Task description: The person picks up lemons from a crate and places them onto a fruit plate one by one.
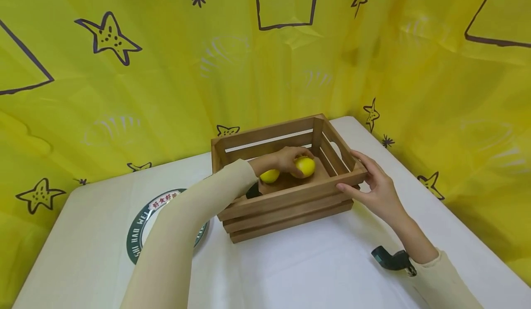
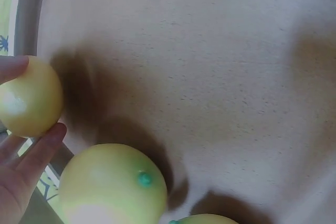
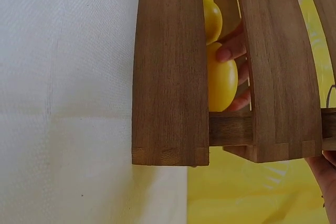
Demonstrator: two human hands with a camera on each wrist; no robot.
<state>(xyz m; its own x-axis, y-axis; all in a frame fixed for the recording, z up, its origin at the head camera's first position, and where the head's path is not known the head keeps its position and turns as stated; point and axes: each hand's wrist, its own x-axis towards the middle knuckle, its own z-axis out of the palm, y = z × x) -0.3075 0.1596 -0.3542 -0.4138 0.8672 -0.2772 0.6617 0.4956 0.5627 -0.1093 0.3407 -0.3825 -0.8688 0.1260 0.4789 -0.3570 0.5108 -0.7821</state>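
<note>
A slatted wooden crate (image 1: 286,203) stands on the white table, its floor visible inside. My left hand (image 1: 286,159) reaches down into it and grips a smooth yellow lemon (image 1: 305,166) between thumb and fingers. Another lemon (image 1: 269,175) lies beside that hand, partly hidden by the wrist. Close up in the left wrist view, a lemon (image 2: 113,184) with a green stem nub rests on the crate floor, and part of one more shows at the lower edge. My right hand (image 1: 379,191) holds the crate's near right corner, thumb on the front and fingers over the side.
A round plate (image 1: 134,235) with a dark green lettered rim lies left of the crate, partly covered by my left sleeve (image 1: 178,235). A yellow patterned curtain (image 1: 166,78) hangs behind and along the right of the table (image 1: 290,272). A black wrist device (image 1: 392,259) sits at my right cuff.
</note>
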